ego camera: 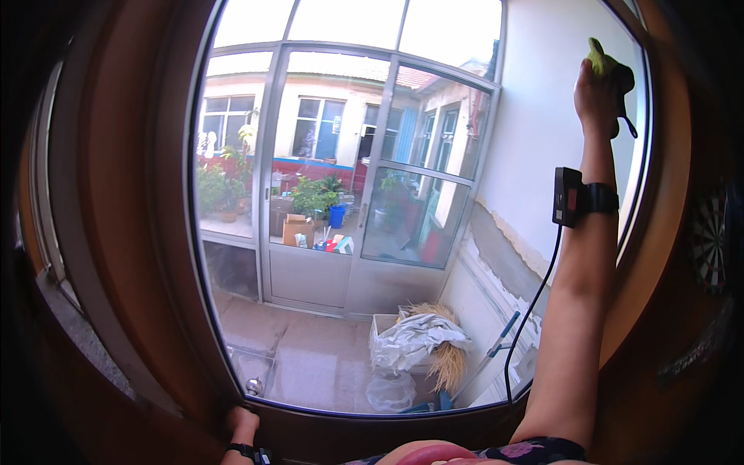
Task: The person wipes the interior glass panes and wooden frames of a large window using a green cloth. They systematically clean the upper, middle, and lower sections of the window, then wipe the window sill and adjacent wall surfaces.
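Observation:
My right hand (596, 96) is raised at the upper right of the pane and holds a yellow-green cloth (600, 61) against the window glass (540, 110). A strap with a black box sits on that wrist, and a black cable hangs from it. Low at the left, my left hand (243, 419) rests at the lower corner of the brown window frame (360, 421); its fingers are partly hidden in the dark, so its grip is unclear. Just above it, past the glass edge, a round metal knob (254, 386) shows.
Behind the glass are a white crate (383, 328) with plastic sheeting and a straw broom (449, 366), a blue-handled tool (503, 334) leaning by the wall, and a metal-framed door (308, 279). A dartboard (710, 244) hangs at the right.

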`<control>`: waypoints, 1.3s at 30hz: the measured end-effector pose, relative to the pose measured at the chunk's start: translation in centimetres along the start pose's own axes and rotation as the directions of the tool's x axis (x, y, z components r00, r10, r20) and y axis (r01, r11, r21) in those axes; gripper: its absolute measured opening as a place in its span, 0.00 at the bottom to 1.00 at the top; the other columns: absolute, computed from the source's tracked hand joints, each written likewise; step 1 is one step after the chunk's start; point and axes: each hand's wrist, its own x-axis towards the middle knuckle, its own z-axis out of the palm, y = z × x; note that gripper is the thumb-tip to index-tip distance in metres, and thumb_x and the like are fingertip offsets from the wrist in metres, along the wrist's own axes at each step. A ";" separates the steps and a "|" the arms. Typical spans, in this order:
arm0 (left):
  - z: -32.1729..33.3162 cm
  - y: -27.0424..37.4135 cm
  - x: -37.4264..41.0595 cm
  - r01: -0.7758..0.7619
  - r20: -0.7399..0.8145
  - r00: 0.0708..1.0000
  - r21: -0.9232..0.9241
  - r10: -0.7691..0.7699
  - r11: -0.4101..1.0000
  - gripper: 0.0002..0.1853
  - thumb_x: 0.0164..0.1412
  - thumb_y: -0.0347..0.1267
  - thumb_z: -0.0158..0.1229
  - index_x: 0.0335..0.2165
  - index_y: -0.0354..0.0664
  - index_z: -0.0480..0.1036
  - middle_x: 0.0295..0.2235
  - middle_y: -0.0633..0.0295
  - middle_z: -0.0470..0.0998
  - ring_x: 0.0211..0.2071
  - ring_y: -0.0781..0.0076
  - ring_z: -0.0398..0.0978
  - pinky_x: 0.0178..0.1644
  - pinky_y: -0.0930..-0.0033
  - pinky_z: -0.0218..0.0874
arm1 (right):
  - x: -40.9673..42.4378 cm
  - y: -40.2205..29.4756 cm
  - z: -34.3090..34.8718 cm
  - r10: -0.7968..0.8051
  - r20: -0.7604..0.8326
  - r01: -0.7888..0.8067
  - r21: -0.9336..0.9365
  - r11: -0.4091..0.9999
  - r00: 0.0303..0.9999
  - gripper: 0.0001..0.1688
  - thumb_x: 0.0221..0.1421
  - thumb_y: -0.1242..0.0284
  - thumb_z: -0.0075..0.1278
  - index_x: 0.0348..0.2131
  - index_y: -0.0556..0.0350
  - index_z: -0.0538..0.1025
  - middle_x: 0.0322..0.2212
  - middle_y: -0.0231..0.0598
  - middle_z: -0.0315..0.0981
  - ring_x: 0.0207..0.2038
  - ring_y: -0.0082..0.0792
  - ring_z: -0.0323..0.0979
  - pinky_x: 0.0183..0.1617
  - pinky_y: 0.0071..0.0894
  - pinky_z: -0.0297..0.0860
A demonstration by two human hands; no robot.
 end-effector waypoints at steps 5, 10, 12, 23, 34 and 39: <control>-0.5 0.3 -1.0 -0.077 -0.007 0.997 -0.055 0.076 0.996 0.16 0.46 0.36 0.63 0.35 0.41 0.79 0.42 0.50 0.79 0.46 0.55 0.77 0.49 0.59 0.70 | 1.1 -12.0 0.8 -0.107 -0.008 0.107 0.031 0.994 0.994 0.44 0.58 0.40 0.32 0.45 0.64 0.73 0.41 0.63 0.73 0.44 0.63 0.71 0.47 0.57 0.69; -1.3 0.8 -2.0 -0.130 0.014 0.991 -0.125 0.133 0.984 0.14 0.48 0.36 0.62 0.34 0.41 0.79 0.41 0.49 0.79 0.45 0.53 0.77 0.48 0.58 0.70 | 1.5 -22.5 1.5 -0.168 0.044 0.169 -0.019 0.985 0.985 0.45 0.56 0.38 0.33 0.40 0.63 0.78 0.37 0.60 0.76 0.41 0.61 0.75 0.46 0.55 0.71; -0.7 1.0 -1.9 -0.195 0.009 0.980 -0.161 0.199 0.967 0.12 0.48 0.36 0.62 0.32 0.42 0.80 0.38 0.49 0.80 0.43 0.52 0.78 0.47 0.58 0.70 | 1.6 -25.2 1.9 -0.246 -0.074 0.243 -0.052 0.969 0.966 0.46 0.55 0.36 0.34 0.38 0.63 0.79 0.35 0.58 0.77 0.37 0.59 0.76 0.43 0.55 0.72; -0.1 -0.2 -1.2 -0.229 0.014 0.972 -0.184 0.235 0.956 0.12 0.49 0.38 0.60 0.31 0.43 0.80 0.38 0.48 0.80 0.42 0.52 0.78 0.46 0.57 0.71 | -7.3 -43.3 1.4 -0.462 -0.337 0.483 -0.024 0.875 0.820 0.28 0.59 0.56 0.40 0.53 0.48 0.70 0.47 0.51 0.67 0.50 0.55 0.64 0.56 0.57 0.57; -0.2 -1.1 -0.3 -0.153 0.007 0.987 -0.207 0.158 0.966 0.14 0.48 0.36 0.62 0.34 0.42 0.79 0.39 0.47 0.79 0.43 0.49 0.77 0.47 0.54 0.70 | -13.1 -42.1 -12.2 -0.520 0.060 0.326 0.715 0.618 0.852 0.18 0.56 0.62 0.45 0.42 0.54 0.69 0.39 0.49 0.65 0.49 0.49 0.62 0.52 0.50 0.57; -1.1 0.1 -1.1 -0.185 -0.016 0.982 -0.188 0.186 0.964 0.13 0.48 0.34 0.60 0.33 0.39 0.79 0.39 0.45 0.79 0.43 0.47 0.77 0.46 0.53 0.70 | -13.8 -34.4 -9.1 -0.549 -0.281 0.548 0.727 0.413 0.787 0.10 0.55 0.68 0.48 0.36 0.54 0.71 0.40 0.45 0.66 0.47 0.49 0.65 0.49 0.46 0.61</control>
